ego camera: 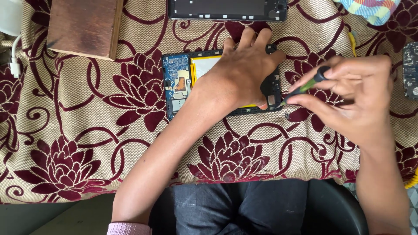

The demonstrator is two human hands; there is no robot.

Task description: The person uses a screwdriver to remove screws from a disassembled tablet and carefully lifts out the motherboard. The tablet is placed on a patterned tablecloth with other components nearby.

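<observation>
An opened tablet [179, 85] lies on the flowered cloth, its blue circuit board and yellow-edged battery exposed. My left hand [244, 69] rests flat on the tablet's right half, pressing it down and covering most of the battery. My right hand [357, 98] pinches a small green-and-black screwdriver [305, 87], its tip touching the tablet's lower right corner by my left thumb.
A dark tablet back frame [226, 9] lies at the top edge. At top left sits a wooden block [82, 26], with a white cable [15, 61] beside it. Another circuit board [410, 69] shows at the right edge, colourful fabric [372, 8] at top right.
</observation>
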